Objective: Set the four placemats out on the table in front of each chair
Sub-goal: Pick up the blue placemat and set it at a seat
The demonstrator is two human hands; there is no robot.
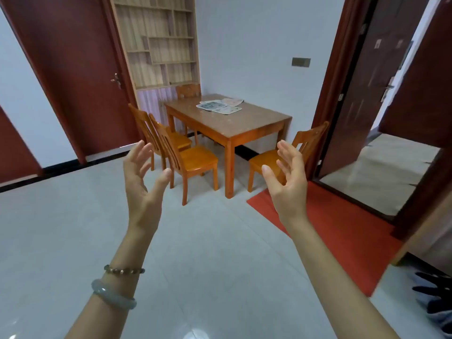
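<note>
A loose pile of pale patterned placemats (220, 105) lies near the far end of the wooden dining table (242, 126). Two orange wooden chairs (188, 159) stand along its left side, one chair (288, 155) at its near right end, and another chair back (188, 91) shows at the far end. My left hand (143, 179) and my right hand (288, 179) are raised in front of me, palms facing each other, fingers spread, holding nothing. Both hands are well short of the table.
Pale tiled floor (195, 241) stretches between me and the table. A red mat (342, 228) lies by an open dark door (367, 81) on the right. A closed red door (80, 69) and a shelf unit (161, 42) stand at the left back.
</note>
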